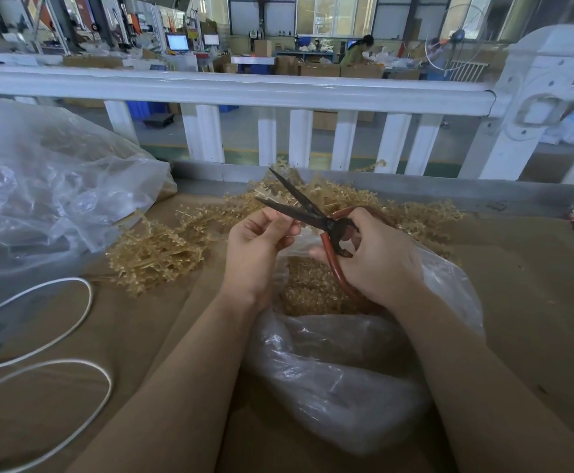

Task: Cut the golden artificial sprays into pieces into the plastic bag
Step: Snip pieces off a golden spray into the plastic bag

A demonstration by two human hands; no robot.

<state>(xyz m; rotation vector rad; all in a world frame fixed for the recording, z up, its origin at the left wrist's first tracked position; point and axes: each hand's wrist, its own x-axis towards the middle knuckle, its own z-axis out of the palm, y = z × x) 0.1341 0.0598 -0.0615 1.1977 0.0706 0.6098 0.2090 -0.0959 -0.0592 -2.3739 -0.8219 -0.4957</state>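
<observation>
The work looks to be between cuts. At the frame's centre the right hand (377,257) grips the red looped handles of the scissors (312,216), whose dark, dull blades stand spread in a V pointing up and left. The left hand (261,247), just left of them, has its fingers curled toward the lower blade; it may pinch a short bit of stem, but anything there is too small to make out. Directly below both hands sits the plastic bag (347,377), thin, crinkled and clear, its mouth open on a heap of pale gold cut pieces (309,288). The uncut golden sprays (162,254), stiff and beaded on thin branching stems, lie in tangles on the brown cardboard table (534,285), left of and behind the hands. Next, probably, a fresh spray must be fetched and fed between the blades over the bag.
</observation>
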